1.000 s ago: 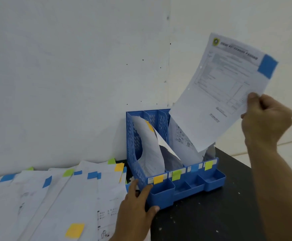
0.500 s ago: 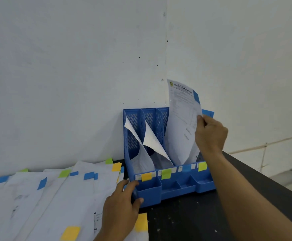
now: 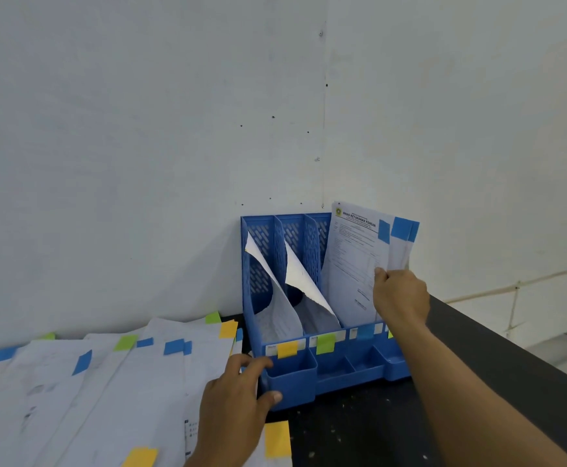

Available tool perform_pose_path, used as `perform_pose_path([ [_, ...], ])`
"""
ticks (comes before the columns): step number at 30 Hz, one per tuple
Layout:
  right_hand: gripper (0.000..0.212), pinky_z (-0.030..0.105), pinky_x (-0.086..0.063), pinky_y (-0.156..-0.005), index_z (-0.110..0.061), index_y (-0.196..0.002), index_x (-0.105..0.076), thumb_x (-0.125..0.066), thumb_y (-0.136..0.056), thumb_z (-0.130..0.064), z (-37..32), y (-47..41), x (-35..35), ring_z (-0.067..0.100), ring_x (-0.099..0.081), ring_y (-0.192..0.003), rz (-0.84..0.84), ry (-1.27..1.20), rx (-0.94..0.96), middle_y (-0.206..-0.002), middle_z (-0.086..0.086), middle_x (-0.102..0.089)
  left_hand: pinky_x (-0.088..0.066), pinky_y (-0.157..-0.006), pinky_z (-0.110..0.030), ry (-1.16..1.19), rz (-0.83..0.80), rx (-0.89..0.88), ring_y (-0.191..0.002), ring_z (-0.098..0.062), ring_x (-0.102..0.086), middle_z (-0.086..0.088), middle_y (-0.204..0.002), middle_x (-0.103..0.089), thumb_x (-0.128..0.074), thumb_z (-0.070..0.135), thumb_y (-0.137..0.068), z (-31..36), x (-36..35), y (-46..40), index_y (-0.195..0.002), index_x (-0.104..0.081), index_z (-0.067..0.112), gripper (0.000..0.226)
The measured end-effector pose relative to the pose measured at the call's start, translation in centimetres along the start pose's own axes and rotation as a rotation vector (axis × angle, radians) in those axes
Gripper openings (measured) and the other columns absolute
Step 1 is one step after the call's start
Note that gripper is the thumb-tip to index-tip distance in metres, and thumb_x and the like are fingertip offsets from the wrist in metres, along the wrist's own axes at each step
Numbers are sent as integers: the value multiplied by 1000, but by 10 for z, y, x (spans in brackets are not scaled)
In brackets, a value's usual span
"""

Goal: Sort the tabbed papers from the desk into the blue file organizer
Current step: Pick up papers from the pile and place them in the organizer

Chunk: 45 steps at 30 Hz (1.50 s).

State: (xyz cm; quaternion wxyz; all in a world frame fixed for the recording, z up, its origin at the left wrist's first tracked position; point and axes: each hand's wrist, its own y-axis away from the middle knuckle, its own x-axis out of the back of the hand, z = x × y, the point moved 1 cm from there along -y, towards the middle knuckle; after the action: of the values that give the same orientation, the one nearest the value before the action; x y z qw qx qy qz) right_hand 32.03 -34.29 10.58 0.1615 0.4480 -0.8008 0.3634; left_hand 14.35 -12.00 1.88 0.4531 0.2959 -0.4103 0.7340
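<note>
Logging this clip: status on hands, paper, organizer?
Right hand pinches blue-tabbed paper, standing in blue organizer's blue-labelled slot. Left hand braces organizer's front corner. Nothing in the way.

- The blue file organizer (image 3: 309, 375) backs into the wall corner (image 3: 323, 129), closing its rear and right.
- Spread tabbed papers (image 3: 107, 382) cover the worktop (image 3: 359, 436) left of it.
- Dark worktop in front lies bare.
- Curled sheets (image 3: 295, 278) partly block its two left slots.
</note>
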Motion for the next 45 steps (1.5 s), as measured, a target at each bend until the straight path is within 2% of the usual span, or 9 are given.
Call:
perform_pose_path([
  [8,49,28,-44,-55,-6,-84,-70,-48,-100,-47,8,7,10,16,-54,-59,-7,-7,61,-80,10,-69,-42,-92,-16,104,-31,-10,-122,-4,-47,20,-146,-29,-57,53,-89,-9,5,8,-147,-13,50,73],
  [14,51,42,-49,-90,-11,-129,-61,-50,-99,-50,-15,48,31,34,-64,-104,86,-170,104,-109,9,-73,-37,-90,-14,84,62,15,-116,-2,-50,21,-125,-47,-68,40,-86,-50,51,31,-119,-57,39,35],
  [19,27,8,-37,-61,-21,-100,-72,-53,-99,-40,-62,127,30,4,-57,-68,11,-360,302,-82,-5,-70,-38,-91,-20,28,127,187,-110,-10,-55,15,-118,-58,-72,37,-83,-92,86,58,-112,-63,33,31],
  [23,24,15,-44,-54,-29,-80,-68,-56,-97,-40,-82,202,-1,4,-57,-57,-283,-333,510,-61,-14,-61,-36,-93,-22,-9,84,314,-115,-13,-52,11,-124,-58,-71,37,-84,-116,96,84,-117,-62,31,35],
  [27,37,31,-54,-72,-27,-101,-69,-43,-100,-53,-83,250,-33,11,-62,-75,-619,36,587,-82,-9,-70,-35,-100,-24,-102,72,314,-121,-14,-47,9,-128,-57,-68,48,-82,-131,96,108,-122,-61,28,45],
  [31,53,33,-47,-76,-25,-123,-57,-39,-96,-66,-75,258,-36,21,-62,-102,-696,291,563,-118,-1,-62,-36,-105,-37,-215,63,318,-127,-22,-48,0,-132,-57,-43,70,-73,-140,83,128,-122,-65,24,70],
  [36,77,35,-49,-82,-23,-135,-44,-40,-84,-81,-57,261,-28,23,-57,-113,-807,468,493,-129,3,-51,-27,-113,-39,-213,89,307,-137,-23,-37,-1,-144,-48,-30,94,-61,-138,73,134,-130,-59,25,101],
  [40,76,33,-49,-84,-26,-140,-40,-43,-85,-78,-58,263,-24,20,-54,-116,-777,406,501,-133,0,-46,-17,-117,-33,-244,16,312,-145,-17,-21,5,-154,-34,-12,103,-46,-132,76,135,-141,-45,30,124],
  [45,64,28,-48,-89,-36,-145,-39,-43,-91,-71,-63,273,-23,13,-51,-122,-799,193,547,-140,-8,-45,-29,-111,-29,-156,99,286,-139,-11,-34,14,-139,-51,-23,100,-54,-119,82,137,-127,-60,32,106],
])
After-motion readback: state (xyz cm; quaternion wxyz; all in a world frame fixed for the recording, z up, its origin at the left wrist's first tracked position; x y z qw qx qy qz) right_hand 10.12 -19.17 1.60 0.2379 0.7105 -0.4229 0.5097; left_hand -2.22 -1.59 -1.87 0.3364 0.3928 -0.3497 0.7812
